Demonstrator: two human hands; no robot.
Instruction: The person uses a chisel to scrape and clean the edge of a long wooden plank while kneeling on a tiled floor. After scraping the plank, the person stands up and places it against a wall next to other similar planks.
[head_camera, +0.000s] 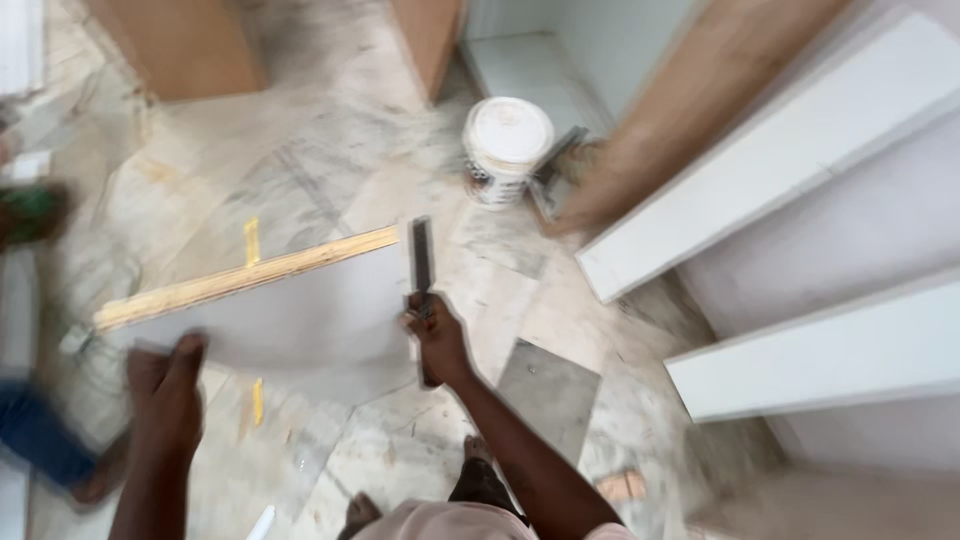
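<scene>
Looking down: left hand (168, 385) lying flat on white laminated board (290, 315) over marble floor (330, 150), steadying it; right hand (437, 335) gripping metal try square (422, 270) against board's right edge, aligning.

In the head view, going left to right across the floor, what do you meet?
Left hand on the grey board → right hand holding a metal square → white bucket → white shelf panels.
</scene>
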